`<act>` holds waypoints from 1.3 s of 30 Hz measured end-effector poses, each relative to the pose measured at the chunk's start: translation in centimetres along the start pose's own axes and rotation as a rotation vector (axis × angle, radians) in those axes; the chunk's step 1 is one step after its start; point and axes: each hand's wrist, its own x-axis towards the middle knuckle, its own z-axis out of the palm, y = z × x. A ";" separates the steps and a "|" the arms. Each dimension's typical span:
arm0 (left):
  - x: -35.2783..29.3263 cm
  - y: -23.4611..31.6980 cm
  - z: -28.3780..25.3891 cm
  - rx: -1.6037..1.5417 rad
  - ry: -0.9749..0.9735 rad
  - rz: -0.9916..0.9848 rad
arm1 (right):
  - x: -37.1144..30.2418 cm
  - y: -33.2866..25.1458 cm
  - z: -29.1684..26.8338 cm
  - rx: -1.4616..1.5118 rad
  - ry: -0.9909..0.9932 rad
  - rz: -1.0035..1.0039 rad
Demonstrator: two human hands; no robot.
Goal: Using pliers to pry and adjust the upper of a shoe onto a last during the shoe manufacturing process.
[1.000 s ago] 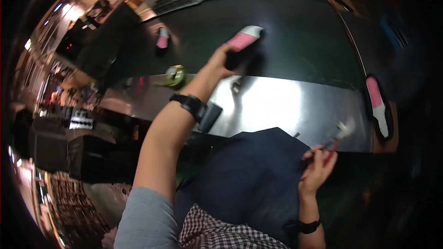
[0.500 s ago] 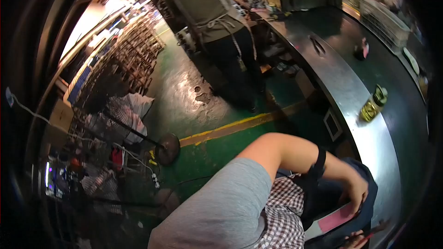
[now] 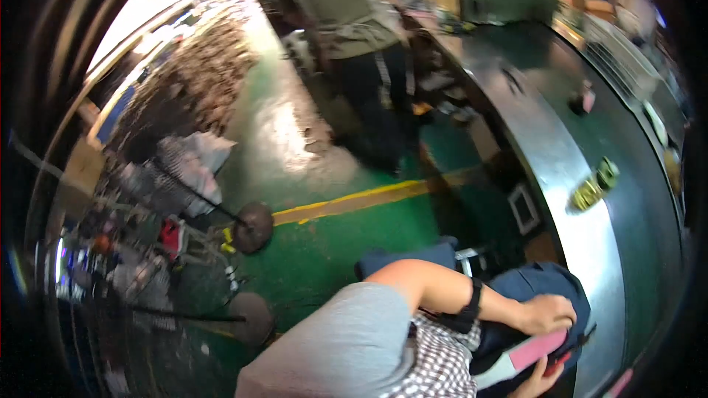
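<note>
A dark blue fabric bag (image 3: 527,280) lies across my lap against the metal counter. My left hand (image 3: 549,315) rests on it with the fingers curled closed; whatever they grip is hidden. Just below that hand is a flat pink and white piece (image 3: 537,348), partly inside the fabric. My right hand (image 3: 532,383) comes in at the lower edge and is closed around a red-handled tool (image 3: 557,363). A dark tip of it points up and right past the pink piece. The tool's exact kind is blurred.
On the metal-edged counter (image 3: 542,140) stand a yellow-green bottle (image 3: 588,195), a dark tool (image 3: 511,79) and a small pink-and-black item (image 3: 584,99). A person in an apron (image 3: 346,37) stands ahead. Round stand bases (image 3: 252,227) are on the floor at left.
My view has shifted, so the bag shows more fully. My left hand has curled up closer. The right hand with the red-handled tool has come further into view, near the pink piece.
</note>
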 end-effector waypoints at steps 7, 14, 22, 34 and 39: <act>1.7 -0.6 -1.3 0.119 -0.032 0.038 | 2.4 -2.1 2.0 -0.101 0.117 0.052; 2.7 -0.3 -1.0 -0.005 -0.075 -0.151 | 3.2 -3.7 1.7 -0.113 0.063 0.121; 2.9 -0.6 -2.6 -0.056 -0.202 -0.089 | 5.9 -3.0 2.9 -0.139 0.071 0.064; 3.2 -0.8 -1.8 -0.037 -0.131 -0.135 | 6.5 -4.1 0.7 -0.026 -0.056 0.297; 1.4 -0.3 -3.5 -0.311 -0.202 -0.285 | 2.9 -6.8 -3.0 0.314 -0.129 0.379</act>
